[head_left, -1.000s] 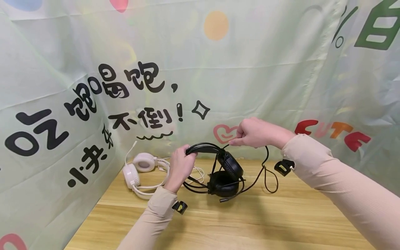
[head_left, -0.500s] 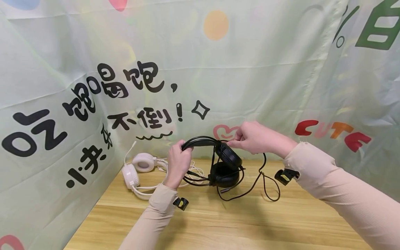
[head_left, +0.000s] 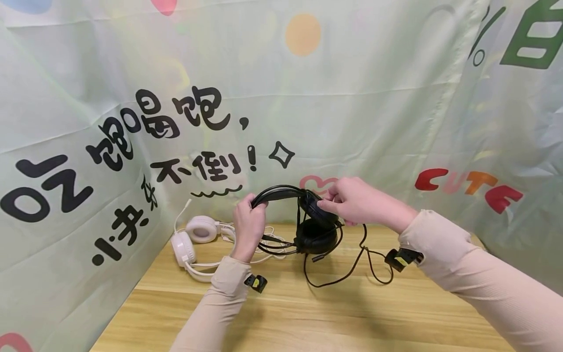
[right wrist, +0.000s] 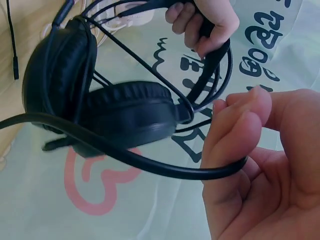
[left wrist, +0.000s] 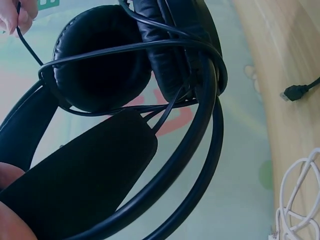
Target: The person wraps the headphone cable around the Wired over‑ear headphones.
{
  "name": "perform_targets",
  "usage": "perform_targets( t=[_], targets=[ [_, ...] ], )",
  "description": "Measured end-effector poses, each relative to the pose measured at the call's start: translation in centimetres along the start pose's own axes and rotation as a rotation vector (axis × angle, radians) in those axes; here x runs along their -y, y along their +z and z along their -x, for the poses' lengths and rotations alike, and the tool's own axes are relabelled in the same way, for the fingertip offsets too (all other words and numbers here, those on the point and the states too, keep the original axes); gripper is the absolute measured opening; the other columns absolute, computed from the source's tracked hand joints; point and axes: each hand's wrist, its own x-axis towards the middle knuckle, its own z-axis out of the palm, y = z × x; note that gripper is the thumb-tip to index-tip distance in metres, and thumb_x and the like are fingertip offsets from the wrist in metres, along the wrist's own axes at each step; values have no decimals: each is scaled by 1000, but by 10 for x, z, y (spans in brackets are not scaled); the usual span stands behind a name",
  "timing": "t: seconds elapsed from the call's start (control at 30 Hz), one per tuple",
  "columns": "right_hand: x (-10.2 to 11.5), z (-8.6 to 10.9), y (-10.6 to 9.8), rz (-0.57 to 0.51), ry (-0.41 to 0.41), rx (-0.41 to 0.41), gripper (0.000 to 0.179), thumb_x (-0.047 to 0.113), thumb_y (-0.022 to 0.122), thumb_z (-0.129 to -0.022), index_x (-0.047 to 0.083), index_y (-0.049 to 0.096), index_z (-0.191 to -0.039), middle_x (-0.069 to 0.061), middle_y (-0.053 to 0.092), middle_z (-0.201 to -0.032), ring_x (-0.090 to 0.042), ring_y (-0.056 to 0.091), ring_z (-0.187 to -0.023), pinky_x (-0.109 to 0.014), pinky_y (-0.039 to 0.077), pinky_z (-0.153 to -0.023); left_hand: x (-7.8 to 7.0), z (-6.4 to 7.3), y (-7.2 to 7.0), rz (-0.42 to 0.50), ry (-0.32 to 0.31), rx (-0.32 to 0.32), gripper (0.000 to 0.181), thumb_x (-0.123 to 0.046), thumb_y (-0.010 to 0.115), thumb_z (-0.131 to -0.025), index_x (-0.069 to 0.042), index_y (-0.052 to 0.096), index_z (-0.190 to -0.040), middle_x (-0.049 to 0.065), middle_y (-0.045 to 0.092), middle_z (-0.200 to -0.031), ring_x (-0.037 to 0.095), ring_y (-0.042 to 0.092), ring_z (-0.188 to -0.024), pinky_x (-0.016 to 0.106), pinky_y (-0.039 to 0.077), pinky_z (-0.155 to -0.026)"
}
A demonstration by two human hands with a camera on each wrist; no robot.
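Observation:
My left hand (head_left: pixel 249 227) grips the padded headband of a black headset (head_left: pixel 314 238), held up above the table. The two ear cups hang to the right, close together, with a thin microphone boom (head_left: pixel 321 257) below them. Turns of black cable (left wrist: pixel 125 48) cross the ear cups and headband in the left wrist view. Beside the upper ear cup, my right hand (head_left: pixel 358 200) holds the cable between its curled fingers. In the right wrist view, that cable (right wrist: pixel 175 172) runs into the right fingers (right wrist: pixel 245 125). A loose loop of it hangs down toward the tabletop.
A white headset (head_left: pixel 183 248) with its own microphone lies on the wooden table (head_left: pixel 299 318) at the left, its white cable (left wrist: pixel 295 187) coiled nearby. A black-cased plug (left wrist: pixel 296 93) lies on the wood. Printed cloth (head_left: pixel 374 122) encloses the back and sides.
My left hand and the headset have shifted slightly left and up. My right hand has come slightly lower, now overlapping the upper ear cup, and the cable loop below hangs differently.

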Motion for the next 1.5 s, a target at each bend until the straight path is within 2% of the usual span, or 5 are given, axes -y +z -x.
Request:
perform_targets(
  t=[0.37, 0.63, 1.1, 1.37, 1.5],
  targets=[
    [3, 7, 18, -86, -61, -80, 25, 24, 59, -110, 6, 72, -98, 3, 55, -50, -13, 61, -47, -32, 57, -74, 0, -2, 0, 17, -12, -38, 19, -21, 69, -88, -10, 61, -74, 0, 50, -64, 33, 59, -77, 35, 39, -69],
    [10, 13, 27, -136, -94, -97, 26, 24, 55, -112, 9, 72, -101, 3, 52, -51, -14, 57, -46, -33, 56, -79, 2, -3, 0, 48, -43, -65, 21, -21, 69, -89, -12, 58, -73, -3, 45, -61, 30, 55, -73, 34, 37, -68],
    [13, 21, 57, -277, -93, -157, 24, 25, 53, -113, 12, 70, -102, 5, 50, -51, -16, 55, -44, -29, 50, -61, 4, -5, 4, 169, -108, -99, 21, -19, 70, -88, -12, 59, -71, -2, 43, -65, 29, 50, -78, 35, 38, -76],
    [13, 27, 76, -368, -111, -172, 25, 26, 51, -114, 13, 70, -105, 5, 50, -56, -14, 52, -44, -29, 48, -50, 8, 6, 7, 457, -225, -51, 22, -11, 62, -94, -13, 54, -73, -7, 35, -61, 10, 38, -42, 22, 38, -43],
    [13, 32, 83, -390, -118, -170, 28, 30, 50, -115, 13, 70, -107, 4, 50, -57, -15, 52, -44, -30, 49, -51, 13, 13, 8, 591, -280, -31, 20, -9, 59, -95, -12, 53, -77, -8, 34, -57, 7, 33, -41, 19, 33, -40]
  ],
)
